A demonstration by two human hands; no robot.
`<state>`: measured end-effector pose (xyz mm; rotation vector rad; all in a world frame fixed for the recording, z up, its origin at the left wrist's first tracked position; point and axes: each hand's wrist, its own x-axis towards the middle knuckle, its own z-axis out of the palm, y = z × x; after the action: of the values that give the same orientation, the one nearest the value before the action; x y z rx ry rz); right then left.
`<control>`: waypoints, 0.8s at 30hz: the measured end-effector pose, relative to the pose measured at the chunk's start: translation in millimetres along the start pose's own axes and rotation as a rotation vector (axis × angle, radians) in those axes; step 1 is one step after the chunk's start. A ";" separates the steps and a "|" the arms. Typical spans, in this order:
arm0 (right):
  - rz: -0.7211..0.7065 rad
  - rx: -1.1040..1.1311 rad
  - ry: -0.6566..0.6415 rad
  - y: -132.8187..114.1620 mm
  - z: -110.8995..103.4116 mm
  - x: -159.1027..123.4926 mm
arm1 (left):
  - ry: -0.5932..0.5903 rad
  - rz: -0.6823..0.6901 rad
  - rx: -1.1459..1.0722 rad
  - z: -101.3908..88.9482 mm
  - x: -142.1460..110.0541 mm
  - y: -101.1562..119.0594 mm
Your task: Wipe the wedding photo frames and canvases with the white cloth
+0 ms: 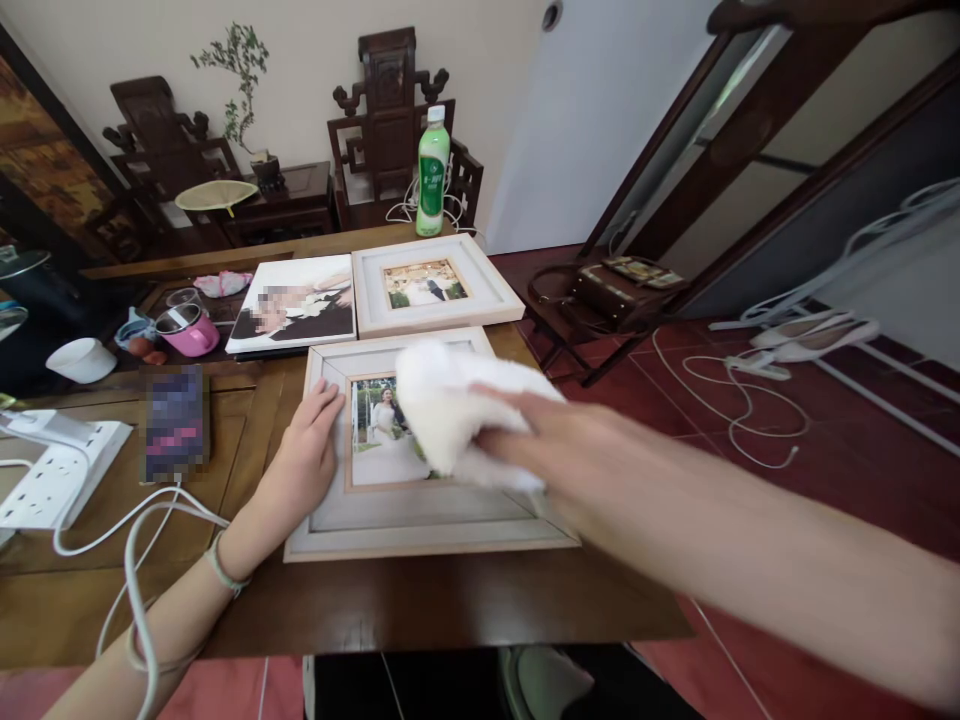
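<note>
A white picture frame with a wedding photo behind its pane lies flat on the wooden table, near the front edge. My left hand holds the frame's left border, its fingers bent over the top face. In my right hand is a bunched white cloth, over the right part of the photo. The cloth and hand are smeared by motion and hide the frame's right side. Just beyond lie a second framed photo and a photo panel.
A green drink bottle stands at the table's far edge. To the left are a phone, a white power strip with looping cables, a pink mug and a white cup. A bag sits on a chair at right.
</note>
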<state>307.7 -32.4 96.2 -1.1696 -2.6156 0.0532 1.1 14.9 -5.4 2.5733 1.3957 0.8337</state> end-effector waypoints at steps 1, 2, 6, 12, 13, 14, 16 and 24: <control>-0.024 -0.047 0.024 10.7 -1.4 8.6 | -0.003 0.005 0.003 -0.3 -0.2 -0.3; -0.040 -0.114 0.018 20.9 -0.9 17.4 | -0.003 0.007 0.004 -0.6 -0.3 -0.4; -0.014 -0.277 -0.073 45.3 18.9 44.7 | -0.006 -0.011 -0.006 -0.5 0.2 0.4; -0.035 -0.166 -0.222 33.4 46.5 47.0 | 0.000 -0.036 -0.028 0.8 0.9 0.8; -0.041 -0.145 -0.221 28.5 47.1 42.5 | -0.002 -0.036 -0.027 0.8 0.9 1.0; -0.050 -0.125 -0.223 22.9 47.0 36.7 | -0.002 -0.037 -0.026 0.9 0.9 1.2; -0.075 -0.098 -0.228 9.7 45.7 22.2 | 0.000 -0.040 -0.022 0.8 0.9 1.9; -0.207 -0.036 -0.133 -40.7 39.1 -23.8 | -0.003 -0.057 0.004 2.3 0.6 1.3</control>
<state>283.0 -74.3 59.0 -0.9298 -2.8509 0.0443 3.5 15.0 -6.6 2.5236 1.4641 0.8193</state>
